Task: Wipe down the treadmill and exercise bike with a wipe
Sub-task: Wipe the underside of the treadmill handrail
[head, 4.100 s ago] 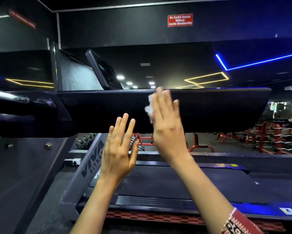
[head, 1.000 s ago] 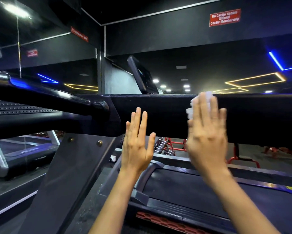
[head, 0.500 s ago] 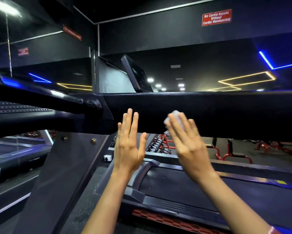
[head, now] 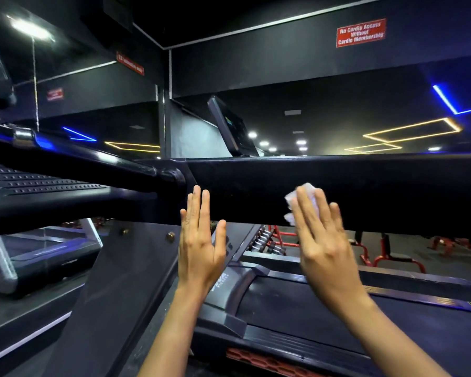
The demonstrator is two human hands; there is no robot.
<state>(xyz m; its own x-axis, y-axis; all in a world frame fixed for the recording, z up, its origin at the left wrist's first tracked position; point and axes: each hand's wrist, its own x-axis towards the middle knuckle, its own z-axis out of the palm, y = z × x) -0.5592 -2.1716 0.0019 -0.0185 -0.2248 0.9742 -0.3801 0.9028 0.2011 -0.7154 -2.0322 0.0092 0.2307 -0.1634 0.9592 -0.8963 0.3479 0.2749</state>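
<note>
1. Signs first, and we count three red signs. The small one far left and the slanted one next to it are too blurry for us to read. The one on the right says "No Cardio Access Without Cardio Membership".
2. Lettering on the treadmill's motor cover is there too, but the left hand covers part of it and we can't make it out.
3. Two hands and one wipe in view.
4. The left hand is up flat, with straight fingers held together and nothing in it. Its fingertips overlap the lower edge of the black crossbar. We can't tell if they actually touch it.
5. The wipe is white, thin and scrunched up. It sits on the front face of the crossbar, a bit right of centre, peeking out above and to the left of the fingers.
6. The right hand has its fingers flat and spread a little, pressing the wipe against the bar.
7. The crossbar looks matte black, with the tilted console screen above it and the dark belt below.
</note>
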